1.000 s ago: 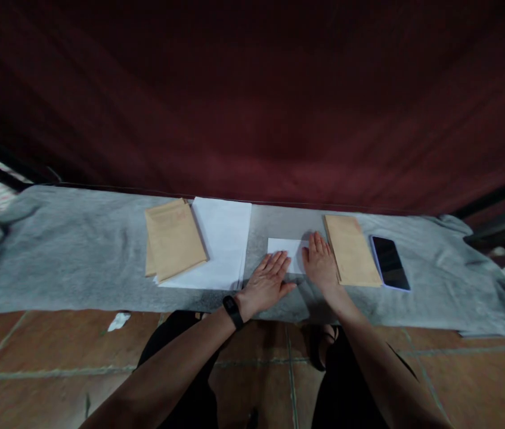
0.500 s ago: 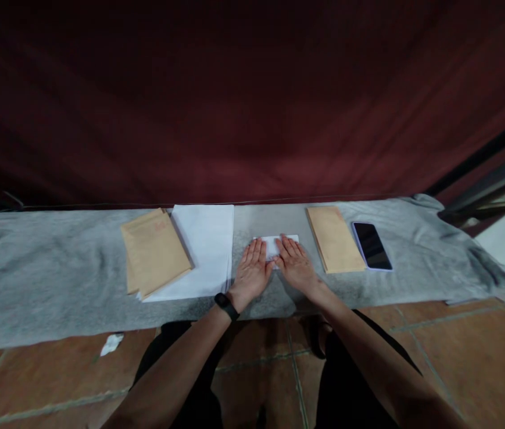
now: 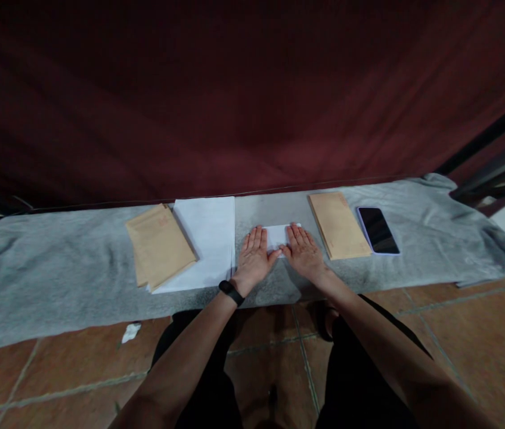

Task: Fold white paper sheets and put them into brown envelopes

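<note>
A small folded sheet of white paper (image 3: 276, 236) lies on the grey cloth (image 3: 91, 262) in front of me. My left hand (image 3: 254, 255) rests flat on its left end, fingers stretched out and pointing away from me. On the right end lies my right hand (image 3: 303, 250), also flat with its fingers extended. The two thumbs come close together at the paper's near edge. Both palms and the ends of the paper under them are hidden.
Left of my hands is a stack of white sheets (image 3: 210, 238), partly covered by brown envelopes (image 3: 163, 244). More brown envelopes (image 3: 339, 226) lie to the right, beside a phone (image 3: 378, 230). A dark red curtain (image 3: 252, 119) hangs behind. A white scrap (image 3: 131, 332) is on the tiled floor.
My hands have spread slightly apart along the folded paper, baring more of its middle. They stay flat on it. The whole view has shifted and tilted a little.
</note>
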A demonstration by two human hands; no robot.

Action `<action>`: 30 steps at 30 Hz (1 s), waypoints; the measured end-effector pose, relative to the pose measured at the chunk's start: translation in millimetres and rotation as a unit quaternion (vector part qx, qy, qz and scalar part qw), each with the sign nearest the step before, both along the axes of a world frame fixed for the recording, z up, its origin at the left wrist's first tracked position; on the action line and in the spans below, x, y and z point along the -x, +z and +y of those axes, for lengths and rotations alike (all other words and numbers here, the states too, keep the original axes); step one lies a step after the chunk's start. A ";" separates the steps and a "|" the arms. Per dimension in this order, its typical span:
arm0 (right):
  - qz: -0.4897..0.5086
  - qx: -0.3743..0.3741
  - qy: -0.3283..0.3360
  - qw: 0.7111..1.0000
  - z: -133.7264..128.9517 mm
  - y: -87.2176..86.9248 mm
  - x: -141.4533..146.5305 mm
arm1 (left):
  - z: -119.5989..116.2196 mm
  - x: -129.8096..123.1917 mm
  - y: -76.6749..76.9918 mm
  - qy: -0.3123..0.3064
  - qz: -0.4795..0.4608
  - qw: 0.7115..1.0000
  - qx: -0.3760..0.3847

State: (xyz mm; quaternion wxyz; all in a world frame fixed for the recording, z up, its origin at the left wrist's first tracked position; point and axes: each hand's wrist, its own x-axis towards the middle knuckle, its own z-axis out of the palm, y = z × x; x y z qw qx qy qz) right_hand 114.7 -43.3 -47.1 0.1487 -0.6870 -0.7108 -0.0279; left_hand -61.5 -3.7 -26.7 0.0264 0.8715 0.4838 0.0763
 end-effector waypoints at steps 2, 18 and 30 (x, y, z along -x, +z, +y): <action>0.004 0.001 -0.001 1.000 -0.2 -0.5 0.7 | 0.5 0.5 0.8 -0.008 0.009 1.000 0.008; 0.003 -0.023 -0.048 0.999 -14.8 -5.4 -3.8 | 5.3 11.5 -3.5 0.019 0.018 1.000 -0.011; 0.052 0.006 0.054 0.997 -19.8 6.6 20.5 | -12.3 -4.6 0.2 -0.067 -0.031 0.997 -0.036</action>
